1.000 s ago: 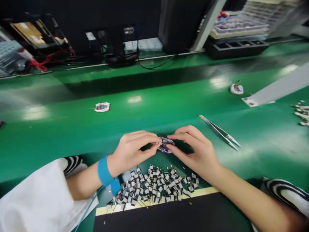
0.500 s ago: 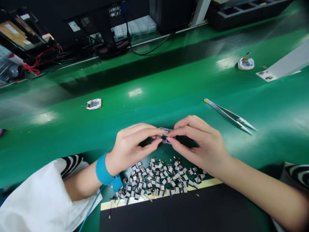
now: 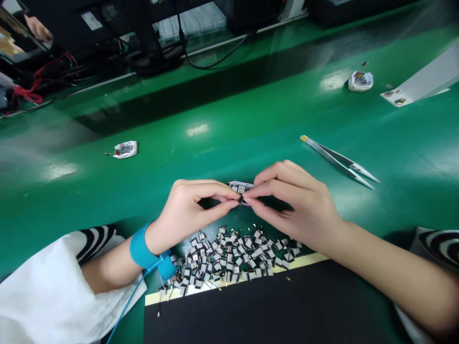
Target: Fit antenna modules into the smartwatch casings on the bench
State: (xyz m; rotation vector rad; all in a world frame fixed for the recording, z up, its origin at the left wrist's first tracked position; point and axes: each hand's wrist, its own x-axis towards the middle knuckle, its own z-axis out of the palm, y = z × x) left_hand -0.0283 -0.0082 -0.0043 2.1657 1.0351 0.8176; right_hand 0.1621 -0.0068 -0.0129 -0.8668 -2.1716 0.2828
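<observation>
My left hand [image 3: 193, 205] and my right hand [image 3: 297, 205] meet over the green table [image 3: 229, 119], fingertips pinched together on a small circuit board [image 3: 241, 187] held between them. A tiny dark part sits at the pinch point; I cannot make out which hand holds it. My left wrist wears a blue strap [image 3: 143, 246] with a blue cord. Just below the hands lies a heap of several small black-and-white components [image 3: 229, 258] with gold leads, partly on a black mat [image 3: 258, 310].
Metal tweezers [image 3: 339, 161] lie to the right of my right hand. Two other small boards rest on the table, one at the left [image 3: 125, 149], one at the far right [image 3: 360, 80]. A grey metal bracket [image 3: 419, 86] and dark equipment with cables [image 3: 143, 43] line the back.
The view has tilted down and the hands have shifted slightly up the table. Both hands keep pinching the small board; the fingertips have closed in tighter on it.
</observation>
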